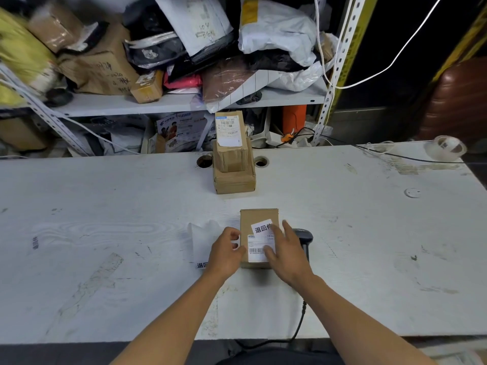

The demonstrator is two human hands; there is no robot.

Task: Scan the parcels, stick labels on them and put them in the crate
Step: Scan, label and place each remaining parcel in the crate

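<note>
Cardboard parcel (259,234) lies flat on the white surface (105,259), near the middle of its near edge, with a printed barcode label (257,250) on its top. A white sticker (261,226) with bold black characters sits tilted on the parcel just above that label. The right hand (287,254) rests on the parcel's top with straight, spread fingers, fingertips touching the sticker and the barcode label. The left hand (226,252) holds the parcel's left side, its fingers curled against the edge. Under the left hand lies a white backing sheet (201,241) with the same black characters showing at its lower end. A dark barcode scanner (304,239) lies just right of the parcel, partly hidden by the right hand, its cable running off the near edge. Toward the far edge, a stack of two cardboard boxes (233,164) stands between two round holes. A roll of labels (445,148) sits at the far right corner. Beyond the surface, shelves (171,104) hold piled parcels and bags.
</note>
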